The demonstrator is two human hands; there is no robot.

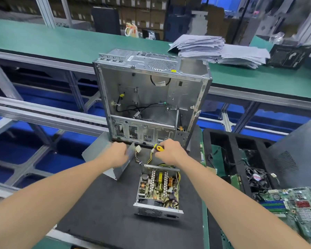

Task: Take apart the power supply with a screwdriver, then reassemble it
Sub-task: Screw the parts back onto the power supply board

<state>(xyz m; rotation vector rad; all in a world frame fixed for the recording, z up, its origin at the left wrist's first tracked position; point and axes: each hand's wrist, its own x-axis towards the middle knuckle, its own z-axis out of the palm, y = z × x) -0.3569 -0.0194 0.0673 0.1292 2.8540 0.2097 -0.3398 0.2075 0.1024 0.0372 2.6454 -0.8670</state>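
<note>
Lying open on black mat (101,203): power supply (158,191), lid off, board bared. Silver heat-sink rows, yellow transformer, vent grille on near end, wires trailing from far end. Left grip (118,153) clasps grey metal cover (118,170) just beside it. Right grip (171,151) clenched round yellow-black screwdriver (159,147).

Head-worn camera looks forward and down, close over the power supply (158,191).

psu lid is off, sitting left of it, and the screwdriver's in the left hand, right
No: the head view shows the screwdriver in the right hand. The lid is off, left of the power supply, held by the left hand.
</note>
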